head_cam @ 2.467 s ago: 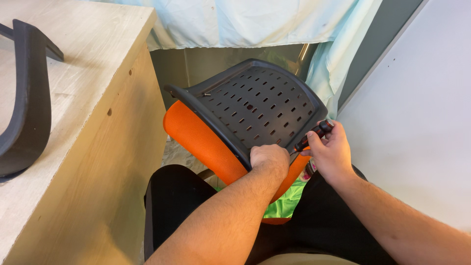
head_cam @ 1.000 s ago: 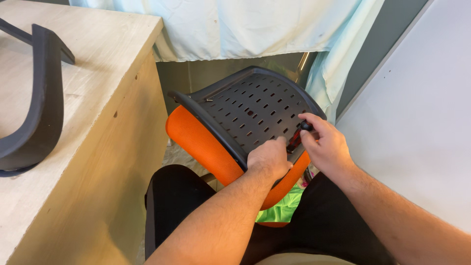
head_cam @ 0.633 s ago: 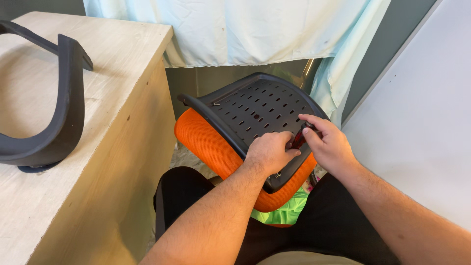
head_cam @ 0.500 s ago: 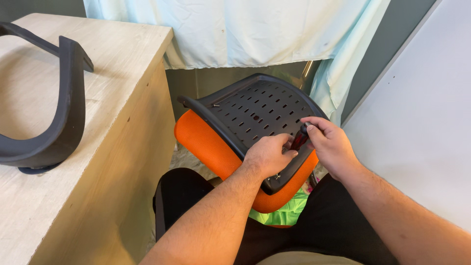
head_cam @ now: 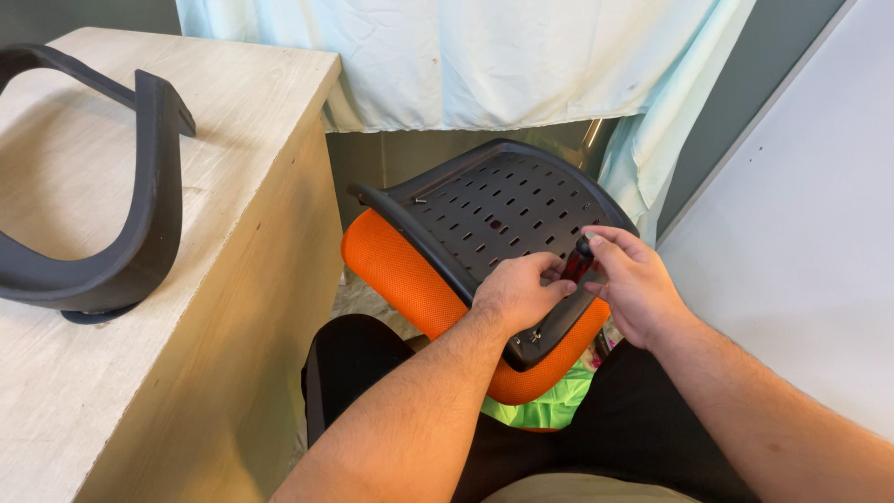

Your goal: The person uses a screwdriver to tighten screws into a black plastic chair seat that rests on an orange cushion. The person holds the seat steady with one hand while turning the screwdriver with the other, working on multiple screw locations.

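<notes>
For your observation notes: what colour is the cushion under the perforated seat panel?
Orange cushion, under the black perforated panel; the head view shows it best.

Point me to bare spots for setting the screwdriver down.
Free: desk top right of the black armrest, up to its edge; also inside the armrest's curve. Crowded: seat base near corner, where left hand, right hand and screwdriver meet.

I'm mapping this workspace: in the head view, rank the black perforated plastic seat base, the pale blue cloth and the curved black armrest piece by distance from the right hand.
1. Black perforated plastic seat base: directly under the right hand, touching it.
2. Pale blue cloth: hanging behind the seat, above the hand.
3. Curved black armrest piece: far left, lying on the light wooden desk.
</notes>
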